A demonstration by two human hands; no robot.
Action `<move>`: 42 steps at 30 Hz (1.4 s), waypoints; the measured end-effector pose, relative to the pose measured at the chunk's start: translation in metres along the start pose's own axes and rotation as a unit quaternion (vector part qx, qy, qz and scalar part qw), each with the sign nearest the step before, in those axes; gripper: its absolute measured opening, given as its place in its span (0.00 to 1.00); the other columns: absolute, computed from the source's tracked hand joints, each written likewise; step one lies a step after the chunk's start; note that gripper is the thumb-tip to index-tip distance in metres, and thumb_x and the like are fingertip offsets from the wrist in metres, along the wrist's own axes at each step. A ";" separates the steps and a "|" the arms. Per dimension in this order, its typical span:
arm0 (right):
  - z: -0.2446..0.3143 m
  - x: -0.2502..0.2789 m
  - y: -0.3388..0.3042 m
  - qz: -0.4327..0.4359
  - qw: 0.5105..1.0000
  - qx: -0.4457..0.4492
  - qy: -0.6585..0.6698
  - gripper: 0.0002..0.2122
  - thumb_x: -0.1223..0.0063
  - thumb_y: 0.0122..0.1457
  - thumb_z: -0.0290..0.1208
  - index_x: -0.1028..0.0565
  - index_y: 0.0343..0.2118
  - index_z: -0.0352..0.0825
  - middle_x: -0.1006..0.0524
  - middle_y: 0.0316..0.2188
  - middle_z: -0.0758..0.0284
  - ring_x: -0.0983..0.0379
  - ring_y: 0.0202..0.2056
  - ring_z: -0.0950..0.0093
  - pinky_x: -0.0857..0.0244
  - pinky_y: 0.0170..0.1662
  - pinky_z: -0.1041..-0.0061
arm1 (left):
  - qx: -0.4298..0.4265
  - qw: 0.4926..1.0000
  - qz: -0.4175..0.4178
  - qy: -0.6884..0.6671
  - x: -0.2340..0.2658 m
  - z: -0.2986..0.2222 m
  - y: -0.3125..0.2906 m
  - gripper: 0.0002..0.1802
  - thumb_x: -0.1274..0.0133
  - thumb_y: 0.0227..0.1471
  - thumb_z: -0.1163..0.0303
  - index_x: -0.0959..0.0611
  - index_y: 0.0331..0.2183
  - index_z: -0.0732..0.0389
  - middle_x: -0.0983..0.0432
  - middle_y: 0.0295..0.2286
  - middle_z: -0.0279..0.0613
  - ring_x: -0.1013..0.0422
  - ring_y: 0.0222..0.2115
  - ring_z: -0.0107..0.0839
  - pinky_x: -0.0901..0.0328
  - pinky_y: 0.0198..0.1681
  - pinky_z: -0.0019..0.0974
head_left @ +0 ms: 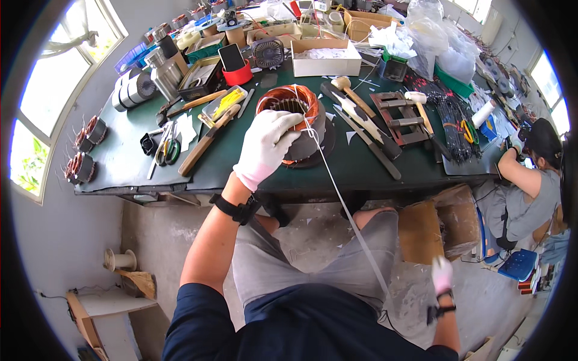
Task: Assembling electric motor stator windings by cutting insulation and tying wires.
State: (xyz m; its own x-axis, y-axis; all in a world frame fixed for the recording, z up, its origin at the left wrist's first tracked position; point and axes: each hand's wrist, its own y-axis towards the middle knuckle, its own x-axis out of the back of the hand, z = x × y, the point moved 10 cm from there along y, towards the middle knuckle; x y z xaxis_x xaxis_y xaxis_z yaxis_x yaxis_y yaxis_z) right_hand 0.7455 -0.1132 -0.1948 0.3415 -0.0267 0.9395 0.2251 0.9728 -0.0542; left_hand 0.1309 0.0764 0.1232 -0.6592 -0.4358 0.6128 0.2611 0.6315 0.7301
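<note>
A motor stator (pixel 325 129) with copper windings (pixel 310 99) stands on the dark round base at the near middle of the bench. My left hand (pixel 268 144), in a white glove, grips the near left rim of the windings with its fingers bent together. White lacing cord (pixel 346 207) loops over the coil, forms a knot-like twist beside my fingertips, and stretches taut down to the lower right. Low at the right, away from the bench, my gloved right hand (pixel 442 277) is smeared by motion. Whether it holds the cord cannot be made out.
Wooden-handled tools (pixel 208 141), scissors (pixel 168 147) and a yellow-filled tray (pixel 227 102) lie left of the stator. Flat blades (pixel 367 144), mallets (pixel 345 87) and a metal frame (pixel 397 117) lie right. A cardboard box (pixel 421 231) stands below; a co-worker (pixel 530 192) sits far right.
</note>
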 end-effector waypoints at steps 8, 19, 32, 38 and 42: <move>0.510 0.002 0.028 0.392 0.702 0.145 0.577 0.18 0.54 0.75 0.30 0.29 0.63 0.27 0.18 0.30 0.67 0.31 0.19 0.83 0.33 0.24 0.80 | 0.020 0.999 -0.010 -0.028 -0.009 0.011 -0.007 0.18 0.34 0.49 0.78 0.13 0.45 0.61 0.17 0.40 0.46 0.22 0.43 0.46 0.29 0.51 0.41; 0.319 0.053 0.022 0.135 0.874 0.118 0.452 0.13 0.51 0.73 0.26 0.21 0.55 0.29 0.17 0.39 0.69 0.32 0.21 0.87 0.36 0.26 0.84 | 0.025 1.000 -0.005 -0.018 0.001 0.011 -0.002 0.19 0.34 0.47 0.78 0.12 0.44 0.61 0.17 0.40 0.47 0.22 0.43 0.45 0.28 0.50 0.41; 0.333 0.000 -0.018 0.311 0.806 -0.008 0.503 0.12 0.50 0.72 0.26 0.18 0.51 0.32 0.21 0.27 0.74 0.31 0.25 0.86 0.33 0.29 0.81 | 0.015 0.999 -0.012 -0.029 0.003 0.015 -0.009 0.19 0.34 0.47 0.80 0.13 0.44 0.62 0.17 0.39 0.46 0.22 0.43 0.45 0.28 0.49 0.41; -0.190 0.001 -0.143 -0.038 0.862 -0.359 0.357 0.08 0.51 0.69 0.30 0.20 0.44 0.37 0.38 0.17 0.80 0.45 0.15 0.85 0.48 0.15 0.77 | 0.000 0.999 -0.009 -0.038 0.001 0.014 -0.005 0.20 0.33 0.45 0.81 0.12 0.44 0.62 0.17 0.39 0.45 0.22 0.42 0.45 0.28 0.49 0.41; -0.195 0.058 -0.103 -0.021 0.953 -0.284 0.106 0.11 0.53 0.71 0.32 0.20 0.49 0.37 0.24 0.22 0.67 0.27 0.18 0.68 0.33 0.19 0.64 | -0.001 0.998 -0.023 -0.057 0.001 0.018 -0.007 0.19 0.34 0.46 0.81 0.13 0.44 0.62 0.18 0.38 0.45 0.23 0.42 0.45 0.29 0.49 0.41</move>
State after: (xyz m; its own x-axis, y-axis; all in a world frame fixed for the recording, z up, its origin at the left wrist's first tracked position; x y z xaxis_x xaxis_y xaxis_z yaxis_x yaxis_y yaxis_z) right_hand 0.9200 -0.2599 -0.2007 0.4848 -0.1681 0.8583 0.6792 0.6906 -0.2484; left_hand 0.1153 0.0827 0.1134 -0.7461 -0.3895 0.5400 0.2298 0.6106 0.7579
